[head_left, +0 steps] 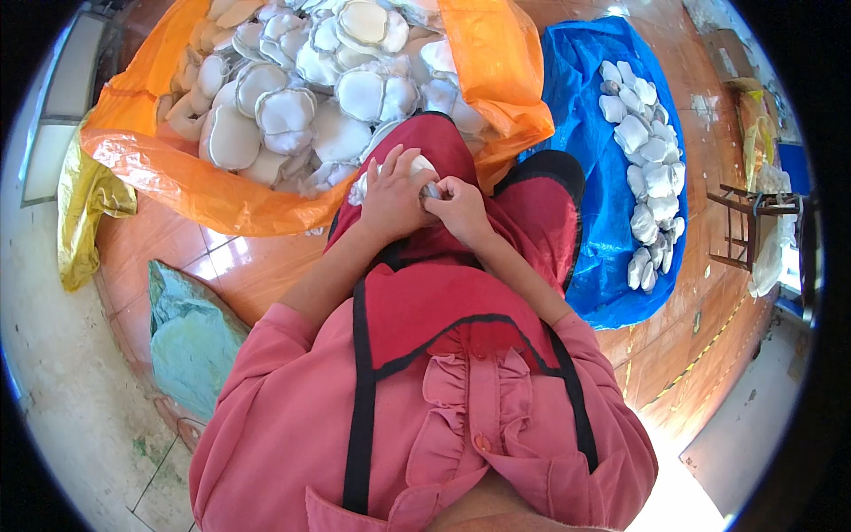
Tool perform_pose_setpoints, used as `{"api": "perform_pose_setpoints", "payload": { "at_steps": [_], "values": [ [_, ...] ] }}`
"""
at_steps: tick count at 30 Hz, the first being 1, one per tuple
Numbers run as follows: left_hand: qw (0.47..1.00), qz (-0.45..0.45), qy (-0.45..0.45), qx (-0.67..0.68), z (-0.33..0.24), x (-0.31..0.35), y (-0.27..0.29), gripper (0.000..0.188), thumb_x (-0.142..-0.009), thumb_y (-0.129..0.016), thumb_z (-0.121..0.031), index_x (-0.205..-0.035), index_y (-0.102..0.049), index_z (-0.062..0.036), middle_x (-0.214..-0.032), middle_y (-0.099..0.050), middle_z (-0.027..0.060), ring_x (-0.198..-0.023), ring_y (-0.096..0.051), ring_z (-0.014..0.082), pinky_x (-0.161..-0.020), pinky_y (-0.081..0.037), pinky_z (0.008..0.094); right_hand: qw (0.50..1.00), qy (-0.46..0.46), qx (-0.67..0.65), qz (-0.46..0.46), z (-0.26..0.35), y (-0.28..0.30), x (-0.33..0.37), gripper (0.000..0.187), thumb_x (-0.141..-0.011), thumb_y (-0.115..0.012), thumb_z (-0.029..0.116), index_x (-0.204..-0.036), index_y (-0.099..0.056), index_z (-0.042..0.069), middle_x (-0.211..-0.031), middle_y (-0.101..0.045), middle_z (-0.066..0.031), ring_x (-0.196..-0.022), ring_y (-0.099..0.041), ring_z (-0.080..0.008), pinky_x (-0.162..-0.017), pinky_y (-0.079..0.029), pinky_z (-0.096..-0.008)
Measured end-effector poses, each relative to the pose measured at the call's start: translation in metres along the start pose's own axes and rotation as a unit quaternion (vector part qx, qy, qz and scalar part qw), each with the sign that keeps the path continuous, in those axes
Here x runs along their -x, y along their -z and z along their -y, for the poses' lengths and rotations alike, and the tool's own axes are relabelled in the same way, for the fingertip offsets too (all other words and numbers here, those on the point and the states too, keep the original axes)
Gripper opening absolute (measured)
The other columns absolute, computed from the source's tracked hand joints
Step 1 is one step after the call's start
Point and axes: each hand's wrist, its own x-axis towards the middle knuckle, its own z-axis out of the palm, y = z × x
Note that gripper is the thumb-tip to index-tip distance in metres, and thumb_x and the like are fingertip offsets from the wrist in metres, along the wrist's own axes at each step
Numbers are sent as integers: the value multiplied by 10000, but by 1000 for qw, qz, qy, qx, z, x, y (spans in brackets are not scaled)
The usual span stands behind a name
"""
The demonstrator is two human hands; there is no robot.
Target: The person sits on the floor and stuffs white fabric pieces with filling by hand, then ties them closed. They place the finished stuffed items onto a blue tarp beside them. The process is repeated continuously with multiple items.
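Observation:
A soft white padded piece (424, 166) rests on my lap, over the dark red apron. My left hand (393, 199) lies across it with the fingers curled round it, hiding most of its shape. At its right edge my right hand (463, 211) pinches a bit of the white material between thumb and fingertips. Just beyond my knees, many similar white padded pieces (285, 113), rounded and with seamed edges, are heaped in a large orange plastic bag (191, 184) with its mouth spread wide.
To the right a blue plastic bag (581, 266) lies spread on the tiled floor, with bundled white pieces (658, 182) in a row on it. A green sack (191, 332) and a yellow sack (84, 222) lie at the left. A wooden stool (740, 222) stands at the far right.

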Motion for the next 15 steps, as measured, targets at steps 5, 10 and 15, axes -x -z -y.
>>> {"api": "perform_pose_setpoints", "payload": {
  "at_steps": [5, 10, 15],
  "values": [
    [997, 66, -24, 18, 14, -1, 3, 591, -627, -798, -433, -1160, -640, -233, -1430, -419, 95, -1400, -306, 326, -1125, -215, 594, 1000, -18, -6, 20, 4, 4, 5, 249, -708, -759, 211, -778, -626, 13, -706, -639, -91, -644, -604, -150, -600, -474, -314],
    [992, 57, -106, 33, 29, -2, 11, 732, -640, -794, -513, -1287, -582, -242, -1478, -383, 82, -1413, -290, 311, -1137, -248, 509, 981, -83, -156, 83, -10, 4, -6, 176, -816, -747, 150, -868, -602, 66, -760, -605, 7, -635, -539, -73, -555, -431, -222],
    [974, 8, -226, 24, 42, -3, 19, 697, -741, -740, -444, -1336, -522, -154, -1407, -484, 66, -1367, -376, 304, -1125, -276, 493, 924, -172, -321, 116, 22, 16, -13, 167, -789, -745, 142, -865, -618, 64, -734, -600, 1, -613, -547, -85, -520, -411, -226]
  ]
}}
